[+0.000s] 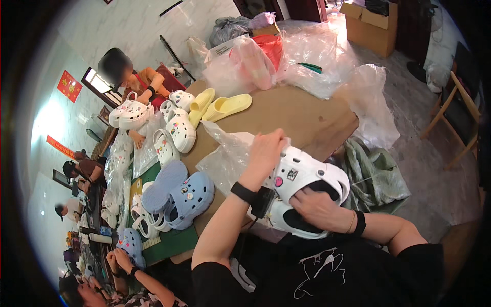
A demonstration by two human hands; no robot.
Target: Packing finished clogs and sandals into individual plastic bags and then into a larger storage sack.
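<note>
A pair of white clogs (298,175) with small charms lies tilted together in front of me at the table's near right edge. My right hand (318,209) grips the nearer clog, its fingers reaching into the foot opening and partly hidden there. At the toe end my left hand (267,149) is closed, its fingertips pinching what looks like the edge of a clear plastic bag (225,159). That bag spreads over the table to the left of the clogs and runs under my left wrist.
Left on the table are blue clogs (193,200), white charm-covered clogs (180,131) and yellow slides (229,106). Clear plastic (309,53) heaps at the far edge. A co-worker (140,84) sits far left; another co-worker's hands (121,260) handle a blue clog. A wooden chair (455,117) stands right.
</note>
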